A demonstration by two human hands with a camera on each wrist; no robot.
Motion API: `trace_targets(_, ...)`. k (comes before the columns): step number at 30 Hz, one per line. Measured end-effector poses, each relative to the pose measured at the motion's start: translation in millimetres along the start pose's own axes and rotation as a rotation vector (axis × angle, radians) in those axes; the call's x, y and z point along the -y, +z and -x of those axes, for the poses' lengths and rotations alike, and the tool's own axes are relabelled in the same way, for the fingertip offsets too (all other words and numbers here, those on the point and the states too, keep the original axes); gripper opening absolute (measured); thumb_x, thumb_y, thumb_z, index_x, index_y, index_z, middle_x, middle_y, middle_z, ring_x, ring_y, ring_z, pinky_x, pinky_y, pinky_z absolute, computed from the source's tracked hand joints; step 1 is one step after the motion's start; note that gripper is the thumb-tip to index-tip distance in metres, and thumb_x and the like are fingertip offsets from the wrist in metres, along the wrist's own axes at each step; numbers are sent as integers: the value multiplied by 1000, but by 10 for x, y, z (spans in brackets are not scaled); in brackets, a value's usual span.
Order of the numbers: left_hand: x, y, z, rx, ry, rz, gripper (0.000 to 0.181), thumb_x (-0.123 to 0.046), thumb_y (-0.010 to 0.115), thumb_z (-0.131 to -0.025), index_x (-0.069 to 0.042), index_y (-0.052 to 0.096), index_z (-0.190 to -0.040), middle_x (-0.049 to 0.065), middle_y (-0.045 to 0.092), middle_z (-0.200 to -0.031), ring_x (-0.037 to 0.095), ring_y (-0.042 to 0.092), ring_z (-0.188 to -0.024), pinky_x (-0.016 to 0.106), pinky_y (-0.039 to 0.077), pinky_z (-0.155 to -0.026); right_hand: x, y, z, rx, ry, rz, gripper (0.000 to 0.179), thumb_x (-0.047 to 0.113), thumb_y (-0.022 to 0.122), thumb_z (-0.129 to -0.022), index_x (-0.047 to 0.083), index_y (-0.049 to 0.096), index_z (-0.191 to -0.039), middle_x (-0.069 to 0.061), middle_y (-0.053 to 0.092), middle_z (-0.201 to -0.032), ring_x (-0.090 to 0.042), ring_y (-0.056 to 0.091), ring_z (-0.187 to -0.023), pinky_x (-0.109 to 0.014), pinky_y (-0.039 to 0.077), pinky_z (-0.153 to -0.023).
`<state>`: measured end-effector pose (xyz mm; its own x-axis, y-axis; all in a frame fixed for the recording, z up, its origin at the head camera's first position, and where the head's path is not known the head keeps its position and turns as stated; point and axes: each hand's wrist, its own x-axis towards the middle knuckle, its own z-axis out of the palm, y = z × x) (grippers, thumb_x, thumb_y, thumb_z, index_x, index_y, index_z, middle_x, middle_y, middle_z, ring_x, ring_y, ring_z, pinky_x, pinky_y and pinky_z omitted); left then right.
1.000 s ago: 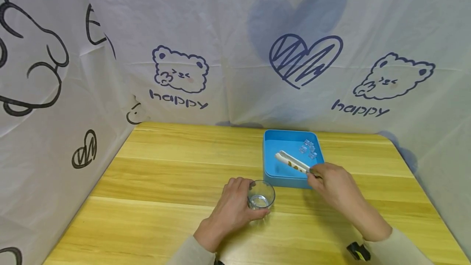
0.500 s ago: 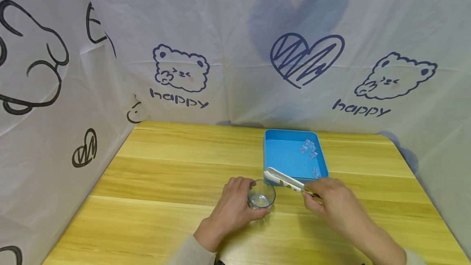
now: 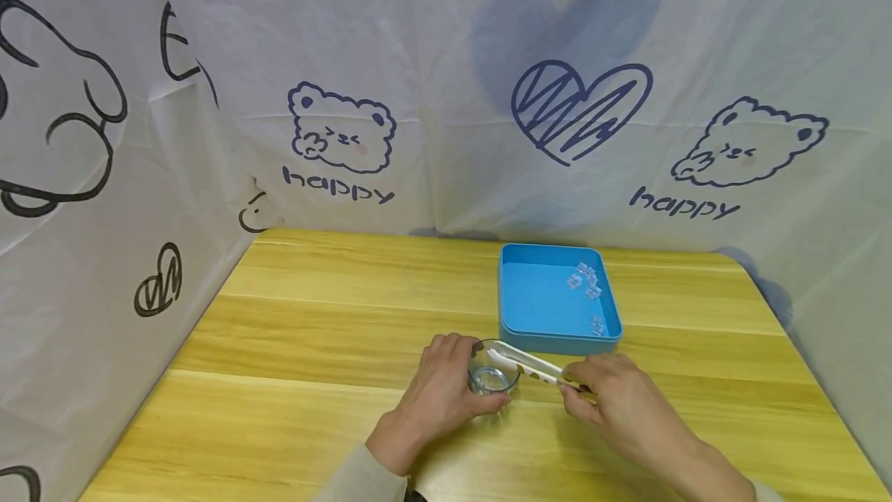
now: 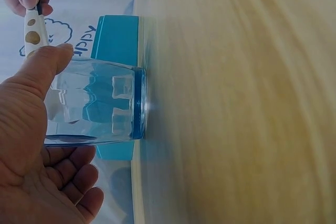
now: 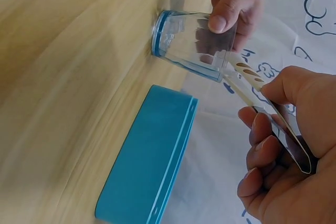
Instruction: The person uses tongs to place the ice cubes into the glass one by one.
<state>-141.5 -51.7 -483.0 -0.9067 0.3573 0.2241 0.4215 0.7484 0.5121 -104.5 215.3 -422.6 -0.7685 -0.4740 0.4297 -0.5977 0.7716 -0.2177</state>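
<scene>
A clear drinking glass (image 3: 492, 380) stands upright on the table. My left hand (image 3: 446, 386) holds it from the left, its thumb on the near side and its fingers round the far side. Through the glass wall, clear cubes (image 4: 122, 86) show at the bottom in the left wrist view. My right hand (image 3: 620, 401) grips tongs (image 3: 540, 368) with white, brown-spotted arms and a metal bend. The tongs' tips are at the glass's mouth; whether anything is between them I cannot tell. Behind stands a blue tray (image 3: 550, 343) with several small clear cubes (image 3: 591, 291) along its right side.
The wooden table (image 3: 334, 339) reaches back to a white cloth (image 3: 446, 84) printed with bears and hearts. More of this cloth hangs at the left and right sides. The tray's near wall is a short way behind the glass.
My right hand has brought the tongs from over the tray, leftward and nearer, to the glass's mouth. A cube in the tray's near right corner has come into view. My left hand stays on the glass.
</scene>
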Motion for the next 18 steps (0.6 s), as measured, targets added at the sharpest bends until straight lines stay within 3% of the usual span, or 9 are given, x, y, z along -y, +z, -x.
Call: trace_targets(18,4,2,3,-10,10,-2,76,-55,90,-76,-5,64,-128,7,69,-118,22,58,-108,39,47,-93,2,6,12,21,19,-8,9,17,81,-88,22,75,-89,22,52,-75,4,42,-70,-21,41,-58)
